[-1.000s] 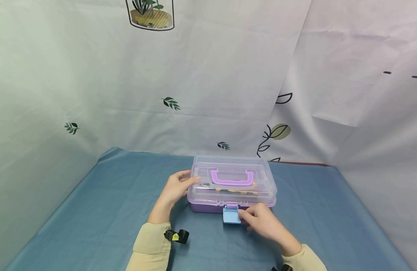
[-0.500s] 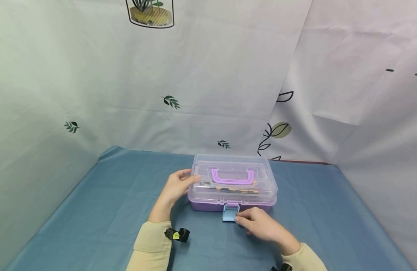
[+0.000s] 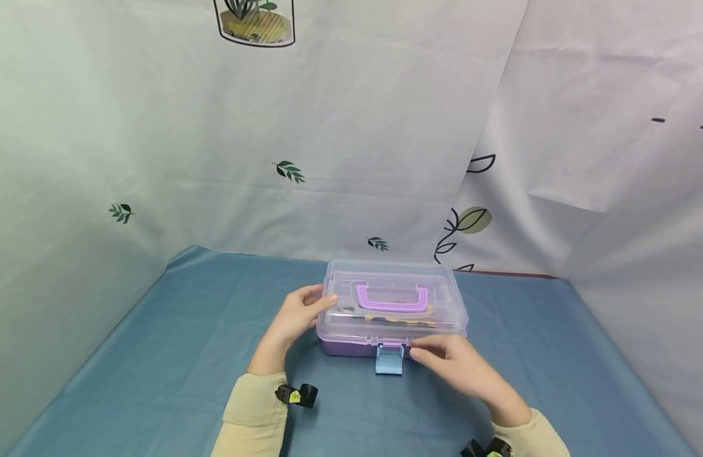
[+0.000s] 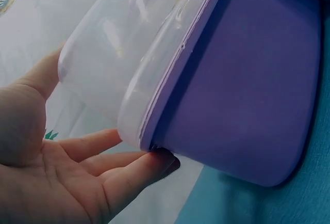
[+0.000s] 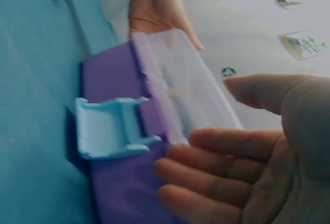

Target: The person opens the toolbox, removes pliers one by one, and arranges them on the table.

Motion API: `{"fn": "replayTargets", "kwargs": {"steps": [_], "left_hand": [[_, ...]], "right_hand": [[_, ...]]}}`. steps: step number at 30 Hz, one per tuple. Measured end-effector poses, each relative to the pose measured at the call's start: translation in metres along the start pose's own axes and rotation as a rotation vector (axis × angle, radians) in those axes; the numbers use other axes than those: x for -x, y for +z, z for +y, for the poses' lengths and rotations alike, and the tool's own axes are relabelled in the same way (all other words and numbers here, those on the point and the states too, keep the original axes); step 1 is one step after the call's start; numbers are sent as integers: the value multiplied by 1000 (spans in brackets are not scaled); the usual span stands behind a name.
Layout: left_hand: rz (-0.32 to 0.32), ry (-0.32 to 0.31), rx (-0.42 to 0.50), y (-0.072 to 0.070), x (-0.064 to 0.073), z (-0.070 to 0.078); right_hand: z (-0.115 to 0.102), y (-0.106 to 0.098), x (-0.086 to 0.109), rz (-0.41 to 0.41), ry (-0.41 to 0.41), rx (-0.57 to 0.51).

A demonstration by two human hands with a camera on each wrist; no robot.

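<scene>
Beige sleeves [image 3: 251, 409], black wrist devices [image 3: 308, 395] with seemingly yellow tags [image 3: 295, 397]

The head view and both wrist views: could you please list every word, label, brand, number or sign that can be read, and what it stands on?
Readable text: none.
Yellow sticker on the left cuff's black device: too small to read.
Purple box, clear lid, blue latch: no lettering visible.
Backdrop: plant drawings, no text visible.
</scene>
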State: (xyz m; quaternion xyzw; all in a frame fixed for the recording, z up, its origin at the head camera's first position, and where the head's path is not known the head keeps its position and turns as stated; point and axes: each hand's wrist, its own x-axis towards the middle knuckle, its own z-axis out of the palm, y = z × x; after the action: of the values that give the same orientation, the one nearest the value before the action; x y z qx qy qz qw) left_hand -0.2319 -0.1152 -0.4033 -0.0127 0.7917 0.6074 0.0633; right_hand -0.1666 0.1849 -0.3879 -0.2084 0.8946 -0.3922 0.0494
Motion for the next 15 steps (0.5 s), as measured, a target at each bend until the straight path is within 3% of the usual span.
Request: {"fn": "replayTargets", "kwargs": {"steps": [3, 6, 11, 13, 15], "left_hand": [[-49, 53, -38, -2, 1, 0], [-137, 117, -75, -5, 2, 0], [-268, 189, -137, -9, 7, 1], [-285, 199, -173, -8, 8, 1], [-292, 200, -213, -7, 9, 1]], "right_hand": [[-1, -8, 2, 113, 1, -20], [0, -15, 4, 241, 8, -26], [9, -24, 4, 474, -29, 38], [14, -28, 4, 534, -39, 85], [20, -32, 4, 540, -25, 117]]}}
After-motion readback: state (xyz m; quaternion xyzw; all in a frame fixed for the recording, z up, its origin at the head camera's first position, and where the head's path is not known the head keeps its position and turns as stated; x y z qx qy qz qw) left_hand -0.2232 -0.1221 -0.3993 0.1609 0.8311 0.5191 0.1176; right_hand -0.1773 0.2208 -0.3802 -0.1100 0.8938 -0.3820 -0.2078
